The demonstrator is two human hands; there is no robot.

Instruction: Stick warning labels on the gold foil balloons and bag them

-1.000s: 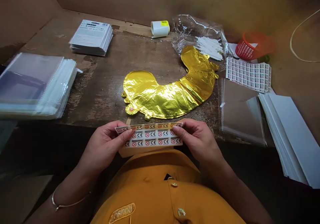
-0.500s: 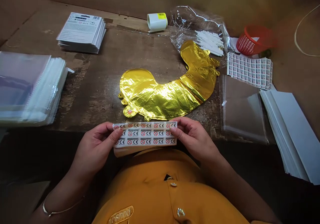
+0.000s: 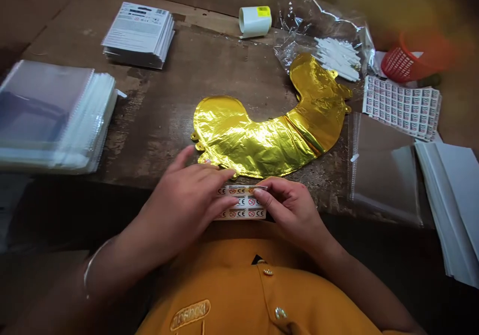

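Between the thumb and fingers of my right hand is the right end of a sticker sheet, printed with rows of small CE labels. The sheet sits close to my body at the table's front edge. My left hand is over the sheet's left part and hides it; its fingers are apart, thumb and forefinger near the labels, and I cannot tell whether they touch. Just beyond both hands lies a flat gold foil balloon, curved, with small tabs at its ends.
At left stand a stack of clear plastic sleeves and a stack of printed cards. Behind are a white roll and a bag of white sticks. At right are a red basket, more sticker sheets, a clear sleeve and white card strips.
My left hand has let go of the sheet's left end and moved right across it, fingers spreading. My right hand keeps its hold. The view has shifted slightly left.
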